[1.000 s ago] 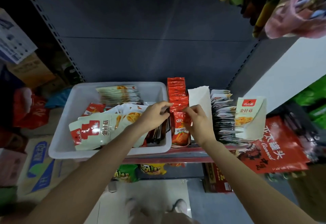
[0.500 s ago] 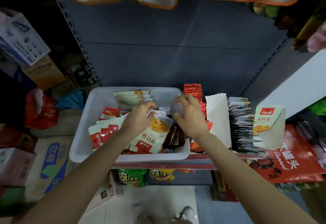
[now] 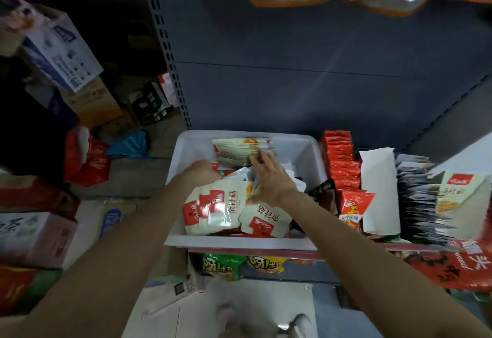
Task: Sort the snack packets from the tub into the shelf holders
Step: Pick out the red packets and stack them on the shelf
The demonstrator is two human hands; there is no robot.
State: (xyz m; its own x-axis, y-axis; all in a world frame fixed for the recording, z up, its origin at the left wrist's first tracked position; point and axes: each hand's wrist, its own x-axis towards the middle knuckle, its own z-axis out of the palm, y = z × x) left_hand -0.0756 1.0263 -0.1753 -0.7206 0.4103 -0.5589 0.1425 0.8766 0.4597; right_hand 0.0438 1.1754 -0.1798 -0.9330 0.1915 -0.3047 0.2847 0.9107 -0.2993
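Tub: the white tub [image 3: 181,178] sits on the shelf, full of cream snack packets [image 3: 218,208].
Left hand [image 3: 203,171]: deep in the tub, fingers hidden, cannot tell.
Right hand [image 3: 271,178]: fingers spread flat on the packets.
Holders: red packets [image 3: 339,160] and a white holder [image 3: 380,191] just beside the tub's right edge.
Open room: bare tub corner at back right.

Glossy foil packets [image 3: 221,206] fill a smooth white plastic tub [image 3: 306,148].
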